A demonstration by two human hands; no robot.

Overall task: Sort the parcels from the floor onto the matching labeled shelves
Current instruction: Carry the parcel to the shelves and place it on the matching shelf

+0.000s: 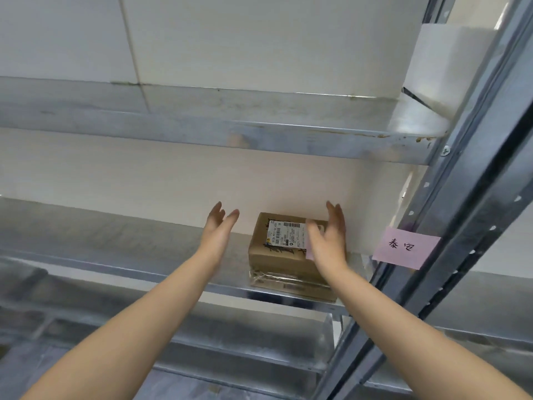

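Observation:
A brown cardboard parcel with a white shipping label on top rests on a flatter taped parcel, both on the metal shelf near its right end. My left hand hovers open to the left of the stack, apart from it. My right hand is open at the parcel's right side, palm facing it, covering its right edge; whether it touches is unclear. A pink paper label with handwritten characters hangs on the upright post at the right.
A galvanised upright post runs diagonally along the right. Another metal shelf lies above, with a white box at its right end. A lower shelf sits beneath. A white wall stands behind.

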